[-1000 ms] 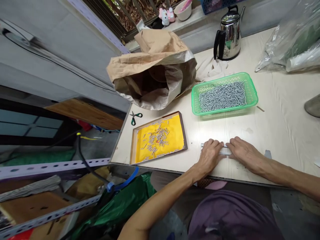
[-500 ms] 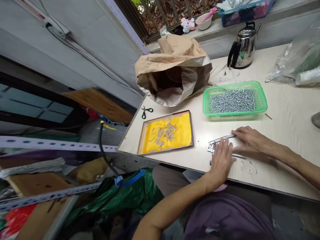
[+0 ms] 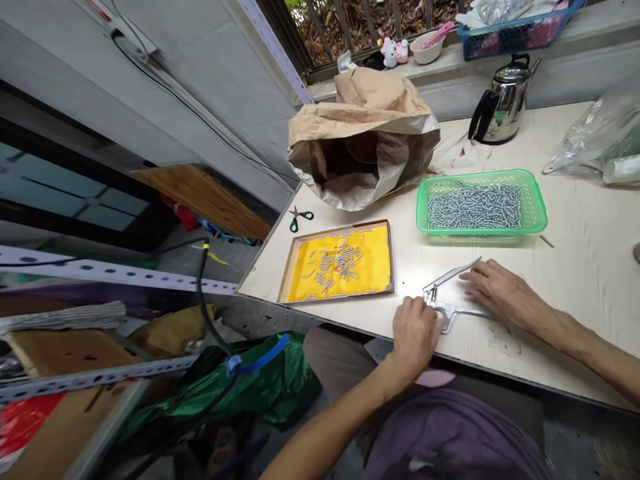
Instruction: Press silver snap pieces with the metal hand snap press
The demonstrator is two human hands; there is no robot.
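Since the previous frame the left hand [image 3: 417, 337] has shifted off the middle of the hinged metal piece [image 3: 447, 311] to its 8 o'clock end, uncovering the body; the upper arm [image 3: 450, 273] now slants more steeply, toward 2 o'clock. Piece lies on the table [image 3: 590, 267] near the person's edge, lower arm [image 3: 475, 312] pointing about 3 o'clock, small coil spring [image 3: 434, 291] by the hinge. Left hand: fingers curled against the hinge end; cannot tell whether they pinch it. Right hand [image 3: 503, 293]: fingers loosely bent, tips at the upper arm's free end; contact there, but grip or mere touch not discernible. From the piece, a shallow tray [image 3: 392, 260] of scattered silver pins sits between 9 and 10 o'clock, a green basket [image 3: 483, 232] of similar pins between 12 and 1, scissors [image 3: 300, 217] at 10. Handling, judged: light enough for one hand, rigid, smooth and probably slippery, not fragile; the arms probably swing on the hinge with some spring resistance. Best hold: steady the hinge end, take the upper arm near its tip, skin clear of the coil
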